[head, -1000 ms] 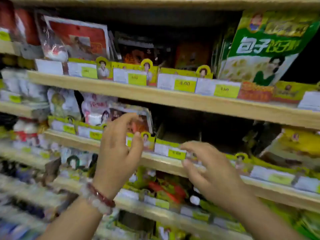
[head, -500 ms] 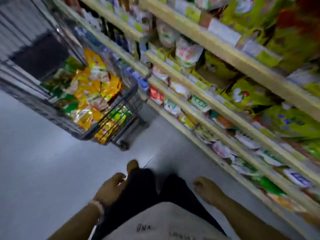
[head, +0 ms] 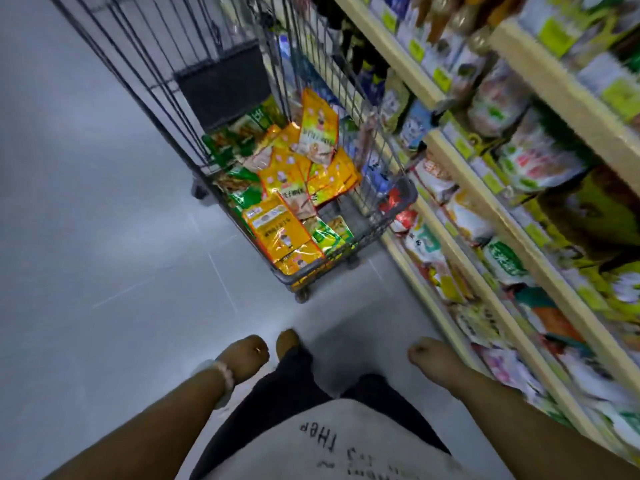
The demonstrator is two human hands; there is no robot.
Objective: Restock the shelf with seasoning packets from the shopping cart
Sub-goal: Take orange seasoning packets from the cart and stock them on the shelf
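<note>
Hanging low at the person's sides, both hands are empty. Left hand (head: pixel 244 358) hangs just left of the dark trousers (head: pixel 294 386), fingers loosely curled, nothing in them; a ring shows on one finger and a pale beaded bracelet (head: pixel 221 375) sits on the wrist. Right hand (head: pixel 429 358) hangs to the right of the legs, near the base of the shelving, fingers loosely curled too, nothing held. Pale shirt (head: pixel 346 441) with dark lettering fills the bottom edge of the view.

Grey floor (head: pixel 104 254) between the person and the cart.

Ahead, wire shopping cart (head: pixel 349 244) stands on its wheels, its right side just beside the shelf unit (head: pixel 460 192). Seasoning packets (head: pixel 287 188) lie heaped in the cart basket: mostly yellow-orange pouches, several green ones along the left side and near corner. One yellow pouch (head: pixel 318 128) stands more upright at the top of the pile, against the right wire wall.

Shelf unit runs along the right, pale wooden edges with yellow-green price tags (head: pixel 441 79), tiers stocked with bagged goods; much of it is blurred. Bottles sit on the far upper tier.
</note>
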